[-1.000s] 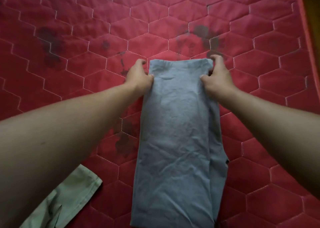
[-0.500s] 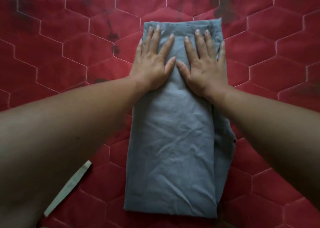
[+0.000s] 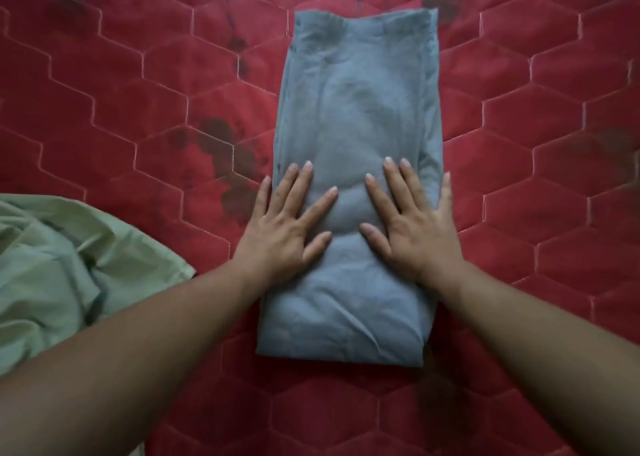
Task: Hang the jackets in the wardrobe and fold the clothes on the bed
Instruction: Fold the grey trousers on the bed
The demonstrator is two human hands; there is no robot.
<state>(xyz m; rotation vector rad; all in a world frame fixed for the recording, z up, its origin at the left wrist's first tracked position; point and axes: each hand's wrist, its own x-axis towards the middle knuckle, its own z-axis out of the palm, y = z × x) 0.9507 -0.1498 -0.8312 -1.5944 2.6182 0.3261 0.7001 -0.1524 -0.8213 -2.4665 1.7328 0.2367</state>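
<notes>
two flat hands press a folded grey garment on a red bed

a grey-blue garment lies folded into a long, narrow rectangle in the middle of the view, on a red quilted bed cover stitched in pale hexagons. the garment's long sides run away from the person; its near short edge is a rounded fold and its far short edge shows stacked layers of cloth.

both hands lie palm down on the near half of the garment, fingers straight and spread, gripping nothing. the left hand covers the garment's left side, and its little finger reaches just past the left edge onto the red cover. the right hand covers the garment's right side, with its little finger along the right edge. the two thumbs point toward each other across the garment's middle, close but apart, and the cloth puckers into soft ridges between them. bare forearms run back from the garment toward the viewer.

left of the garment, apart from it, a pale green garment lies crumpled and unfolded. dark stains mark the red cover between the two garments and beyond the grey one's far edge.
</notes>
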